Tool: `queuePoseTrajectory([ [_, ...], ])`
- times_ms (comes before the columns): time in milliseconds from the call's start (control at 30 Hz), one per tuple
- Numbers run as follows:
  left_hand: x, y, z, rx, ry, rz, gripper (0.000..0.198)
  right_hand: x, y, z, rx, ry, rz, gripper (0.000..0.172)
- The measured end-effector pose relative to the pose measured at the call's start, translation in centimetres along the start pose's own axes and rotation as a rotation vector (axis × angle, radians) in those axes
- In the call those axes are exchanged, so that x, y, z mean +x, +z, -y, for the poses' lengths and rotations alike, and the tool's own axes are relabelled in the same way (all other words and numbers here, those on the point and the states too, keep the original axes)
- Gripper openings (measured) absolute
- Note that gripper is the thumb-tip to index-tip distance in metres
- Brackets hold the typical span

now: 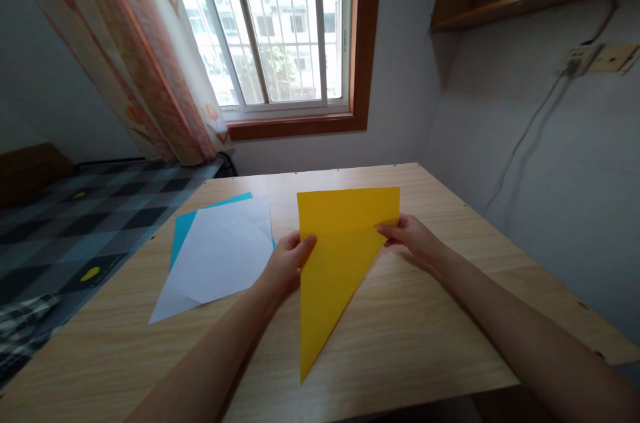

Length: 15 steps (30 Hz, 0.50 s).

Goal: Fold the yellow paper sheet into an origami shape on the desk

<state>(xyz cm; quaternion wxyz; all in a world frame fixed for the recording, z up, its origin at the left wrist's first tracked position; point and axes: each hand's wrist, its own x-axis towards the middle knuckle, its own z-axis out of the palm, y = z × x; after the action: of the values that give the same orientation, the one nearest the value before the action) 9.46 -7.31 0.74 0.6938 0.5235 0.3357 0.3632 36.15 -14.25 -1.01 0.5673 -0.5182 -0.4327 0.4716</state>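
Note:
A yellow sheet of paper (pixel 335 256) is held up over the wooden table, its outline tapering to a point at the lower left. My left hand (pixel 290 256) pinches its left edge, thumb on the face toward me and the other fingers behind. On the opposite side, my right hand (pixel 403 236) grips the right edge where the slanted side begins. Left of my left hand lies a white sheet of paper (pixel 225 250) with faint creases. Under it, a blue sheet of paper (pixel 183 230) shows at the edges.
The light wooden table (pixel 430 336) reaches toward a barred window (pixel 280 30) with a patterned curtain (pixel 135 43). A bed with a checked cover (pixel 115 210) stands at the left. On the right wall are a shelf (pixel 540 0) and a socket with a cable (pixel 580 63).

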Motion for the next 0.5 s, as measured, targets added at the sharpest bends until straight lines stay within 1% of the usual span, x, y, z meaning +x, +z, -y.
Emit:
queuePoseTrajectory([
  [100,0.16,-0.24,0.26,0.003,-0.017,-0.022,0.036,-0.13,0.18,0.08,0.01,0.002,-0.004,0.033],
  [333,-0.04,0.11,-0.1,-0.138,-0.103,-0.035,0.029,0.08,0.01,-0.35,0.06,-0.03,-0.002,0.031],
  [500,0.03,0.16,-0.57,-0.1,-0.116,-0.067,0.026,0.11,-0.2,-0.35,0.081,-0.049,0.034,0.03],
])
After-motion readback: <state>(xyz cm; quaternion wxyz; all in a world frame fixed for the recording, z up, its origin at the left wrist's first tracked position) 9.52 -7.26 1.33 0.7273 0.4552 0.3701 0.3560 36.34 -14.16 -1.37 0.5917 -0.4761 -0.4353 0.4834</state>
